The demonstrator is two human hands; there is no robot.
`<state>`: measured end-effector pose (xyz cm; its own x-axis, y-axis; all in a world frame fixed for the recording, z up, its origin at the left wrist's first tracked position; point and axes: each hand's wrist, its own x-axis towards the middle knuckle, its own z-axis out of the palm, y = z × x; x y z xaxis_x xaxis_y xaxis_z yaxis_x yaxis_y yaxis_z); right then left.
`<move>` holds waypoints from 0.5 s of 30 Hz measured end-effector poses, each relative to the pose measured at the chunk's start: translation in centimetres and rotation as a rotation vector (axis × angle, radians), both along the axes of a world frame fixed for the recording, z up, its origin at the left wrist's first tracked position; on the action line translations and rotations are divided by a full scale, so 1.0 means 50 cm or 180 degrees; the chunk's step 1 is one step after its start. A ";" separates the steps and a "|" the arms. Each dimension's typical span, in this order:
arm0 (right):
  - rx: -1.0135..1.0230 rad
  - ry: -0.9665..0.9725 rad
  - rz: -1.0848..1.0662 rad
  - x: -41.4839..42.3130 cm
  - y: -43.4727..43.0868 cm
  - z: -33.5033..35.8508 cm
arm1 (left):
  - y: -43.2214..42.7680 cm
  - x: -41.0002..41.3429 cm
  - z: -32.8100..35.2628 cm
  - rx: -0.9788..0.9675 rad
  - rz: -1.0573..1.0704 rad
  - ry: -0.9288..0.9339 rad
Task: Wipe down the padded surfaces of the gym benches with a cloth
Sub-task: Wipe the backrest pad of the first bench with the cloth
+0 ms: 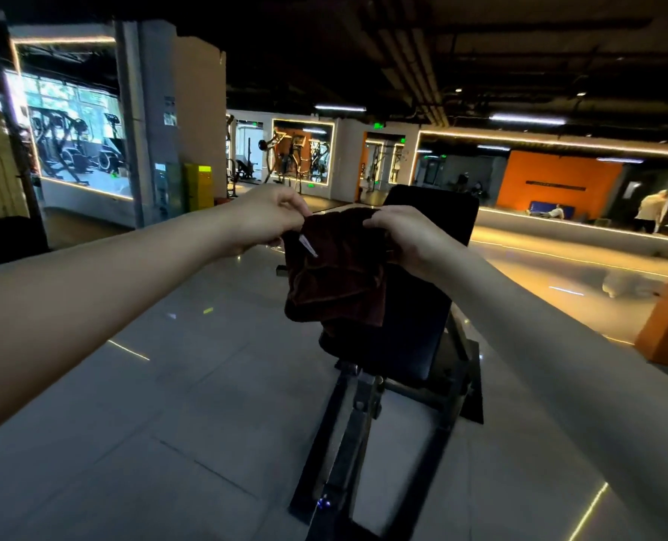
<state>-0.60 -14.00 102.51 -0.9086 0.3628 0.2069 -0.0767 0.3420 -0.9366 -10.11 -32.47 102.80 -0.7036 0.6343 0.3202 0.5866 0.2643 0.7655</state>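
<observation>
A dark brown cloth (334, 275) with a small white tag hangs in the air in front of me. My left hand (262, 218) pinches its upper left corner. My right hand (410, 240) grips its upper right edge with curled fingers. Behind and below the cloth stands a black padded gym bench (414, 306) with its backrest raised; its dark metal frame (348, 443) runs toward me along the floor. The cloth hides part of the bench pad and hangs apart from it.
Grey glossy floor tiles (168, 404) lie on both sides of the bench. A pillar (156, 123) and a yellow cabinet (199, 187) stand at the left rear. Mirrors, exercise machines and an orange wall (550, 181) line the back, and a person (650, 210) stands far right.
</observation>
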 end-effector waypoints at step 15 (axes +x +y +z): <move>0.0916 0.0033 -0.0056 -0.295 -0.366 0.016 | -0.403 -0.299 -0.044 0.0393 -0.0496 -0.1616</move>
